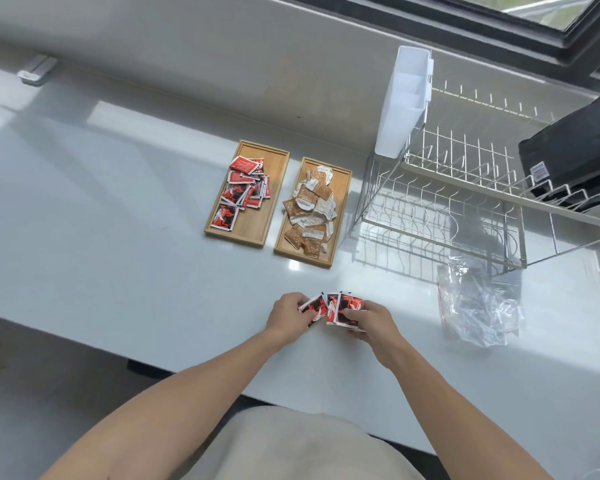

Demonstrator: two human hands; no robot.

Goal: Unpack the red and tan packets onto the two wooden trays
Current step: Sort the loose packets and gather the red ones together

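You are holding a small fan of red packets (331, 308) between both hands, just below the middle of the frame, close above the white counter (118, 209). Your left hand (288, 315) is curling its fingers around the left end of the bunch, pinching the outermost packet, while your right hand (369, 322) is gripping the right end, thumb lying over the front packet and fingers wrapping underneath. Whether the packets are touching the counter, you cannot tell from this angle. Above your hands, near the centre of the frame, two wooden trays are sitting side by side, close but apart: the left tray (248, 233) is carrying a heap of red packets (245, 187) bunched toward its left and upper part, with its lower right floor lying bare, and the right tray (343, 188) is holding a jumble of tan packets (309, 206) spreading along most of its length. To the right of your hands, a crumpled clear plastic bag (478, 306) is lying on the counter. Above the bag, at the right of the frame, a wire dish rack (458, 192) is standing, with a white plastic caddy (404, 102) hanging at its left end.
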